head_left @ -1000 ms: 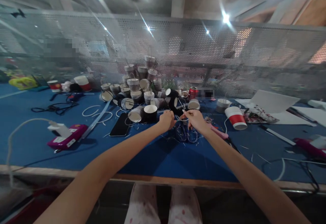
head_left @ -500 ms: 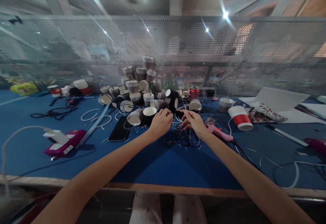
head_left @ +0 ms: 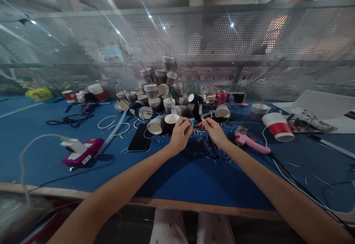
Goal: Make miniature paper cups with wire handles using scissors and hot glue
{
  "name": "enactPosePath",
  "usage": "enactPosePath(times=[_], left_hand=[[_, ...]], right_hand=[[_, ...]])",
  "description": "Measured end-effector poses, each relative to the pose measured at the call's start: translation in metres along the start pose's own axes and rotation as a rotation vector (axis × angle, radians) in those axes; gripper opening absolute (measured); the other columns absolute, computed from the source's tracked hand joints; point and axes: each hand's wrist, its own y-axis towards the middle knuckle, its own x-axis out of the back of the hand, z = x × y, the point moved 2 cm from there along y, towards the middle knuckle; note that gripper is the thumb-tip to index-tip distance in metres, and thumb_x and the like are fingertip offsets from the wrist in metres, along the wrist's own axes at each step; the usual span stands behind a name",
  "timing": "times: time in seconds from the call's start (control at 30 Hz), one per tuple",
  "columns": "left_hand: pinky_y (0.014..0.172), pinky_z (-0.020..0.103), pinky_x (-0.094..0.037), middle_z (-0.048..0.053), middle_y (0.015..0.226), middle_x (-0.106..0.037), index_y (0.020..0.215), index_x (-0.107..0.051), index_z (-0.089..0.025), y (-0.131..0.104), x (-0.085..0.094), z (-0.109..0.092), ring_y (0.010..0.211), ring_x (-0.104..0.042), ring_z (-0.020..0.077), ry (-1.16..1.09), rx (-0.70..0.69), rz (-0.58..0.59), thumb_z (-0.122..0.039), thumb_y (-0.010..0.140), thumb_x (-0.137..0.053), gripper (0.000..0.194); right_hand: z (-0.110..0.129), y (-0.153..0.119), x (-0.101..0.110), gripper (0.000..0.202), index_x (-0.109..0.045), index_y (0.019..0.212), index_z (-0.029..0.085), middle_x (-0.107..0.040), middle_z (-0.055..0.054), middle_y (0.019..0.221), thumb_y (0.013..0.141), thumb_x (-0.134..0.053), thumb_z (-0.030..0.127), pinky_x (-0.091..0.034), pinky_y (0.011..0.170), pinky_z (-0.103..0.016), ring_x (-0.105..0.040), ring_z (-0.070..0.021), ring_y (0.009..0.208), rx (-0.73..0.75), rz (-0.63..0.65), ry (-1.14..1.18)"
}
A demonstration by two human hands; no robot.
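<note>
Change vs half a second ago: small teal piece [head_left: 192, 123] now visible at left hand's [head_left: 180, 135] fingertips; wasn't visible there before. Left hand has it pinched, just right of the black paper cup with white interior [head_left: 171, 119], over the blue counter [head_left: 166, 173]. Right hand [head_left: 215, 131] pinches a thin whitish strip [head_left: 201, 116]; long axis steep, free end up, leaning far-left. Teal piece too small to read its axis. Hands near each other, apart.
</note>
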Motion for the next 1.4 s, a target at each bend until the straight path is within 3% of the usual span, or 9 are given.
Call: enactPosePath(times=[0.17,0.37,0.57,0.73,0.8,0.93,1.1,1.27,1.4], left_hand=[[0.057,0.021,-0.035,-0.005,0.057,-0.04,0.061,-0.041,-0.017,0.001,-0.008,0.006,0.057,-0.04,0.0081,-0.192,0.305,0.06,-0.016,0.079,-0.048,0.02],[0.061,0.023,-0.044,-0.005,0.067,-0.055,0.087,-0.042,-0.017,0.004,-0.014,0.02,0.06,-0.054,0.0081,-0.692,0.638,0.104,-0.012,0.062,-0.067,0.035],[0.059,0.026,-0.047,0.002,0.089,-0.061,0.122,-0.042,-0.021,0.01,-0.002,0.024,0.058,-0.057,0.0081,-0.456,0.537,0.328,-0.007,0.061,-0.066,0.067],[0.07,0.03,-0.048,0.006,0.082,-0.067,0.089,-0.065,-0.015,0.013,0.005,0.024,0.071,-0.061,0.015,-0.241,0.463,0.559,-0.015,0.07,-0.061,0.02],[0.071,0.03,-0.048,0.004,0.074,-0.066,0.092,-0.065,-0.016,0.014,0.007,0.023,0.072,-0.062,0.0157,-0.265,0.455,0.579,-0.021,0.072,-0.061,0.02],[0.066,0.029,-0.049,-0.001,0.073,-0.061,0.124,-0.044,-0.024,0.013,0.007,0.016,0.069,-0.06,0.0139,-0.526,0.442,0.68,-0.021,0.068,-0.067,0.061],[0.065,0.029,-0.048,0.002,0.079,-0.059,0.105,-0.058,-0.018,0.011,0.003,0.01,0.068,-0.059,0.0125,-0.629,0.427,0.86,-0.024,0.068,-0.068,0.038],[0.074,0.028,-0.046,0.002,0.089,-0.06,0.098,-0.051,-0.018,0.011,-0.001,0.016,0.078,-0.059,0.012,-0.691,0.449,0.627,-0.02,0.063,-0.072,0.041],[0.064,0.026,-0.045,-0.003,0.066,-0.06,0.091,-0.043,-0.019,0.009,-0.005,0.02,0.063,-0.058,0.0102,-0.7,0.517,0.441,-0.017,0.064,-0.07,0.038]], right_hand=[[-0.007,-0.007,0.006,0.029,-0.051,0.061,0.021,-0.061,-0.001,0.069,0.076,-0.053,0.045,-0.042,0.067,-0.03,-0.055,-0.0157,0.07,-0.058,-0.009,0.011],[-0.007,-0.008,0.015,0.029,-0.053,0.063,0.021,-0.063,-0.002,0.071,0.076,-0.053,0.047,-0.043,0.069,-0.03,-0.056,-0.0153,0.069,-0.062,-0.082,-0.009],[-0.006,-0.005,0.02,0.029,-0.053,0.065,0.021,-0.063,-0.003,0.071,0.074,-0.053,0.049,-0.045,0.071,-0.032,-0.058,-0.0169,0.071,-0.054,-0.152,0.008],[0.001,-0.006,0.02,0.029,-0.051,0.062,0.021,-0.064,-0.003,0.07,0.078,-0.05,0.046,-0.045,0.073,-0.032,-0.059,-0.017,0.072,0.008,-0.132,-0.078],[0.002,-0.006,0.02,0.029,-0.05,0.062,0.022,-0.064,-0.003,0.07,0.078,-0.05,0.046,-0.045,0.073,-0.032,-0.059,-0.0171,0.072,0.011,-0.136,-0.1],[0.0,-0.005,0.021,0.03,-0.051,0.063,0.022,-0.063,-0.002,0.069,0.076,-0.052,0.048,-0.045,0.07,-0.032,-0.058,-0.0169,0.069,-0.02,-0.127,-0.063],[0.004,-0.006,0.017,0.031,-0.051,0.062,0.021,-0.062,-0.002,0.067,0.075,-0.053,0.049,-0.045,0.066,-0.031,-0.055,-0.0148,0.063,-0.035,-0.071,-0.028],[0.009,-0.008,0.015,0.029,-0.052,0.064,0.021,-0.062,-0.002,0.069,0.076,-0.053,0.047,-0.045,0.067,-0.031,-0.055,-0.0143,0.063,-0.022,-0.046,0.032],[0.01,-0.008,0.011,0.03,-0.05,0.064,0.022,-0.065,-0.004,0.08,0.075,-0.056,0.05,-0.047,0.072,-0.033,-0.058,-0.0162,0.071,-0.028,-0.01,0.135]])
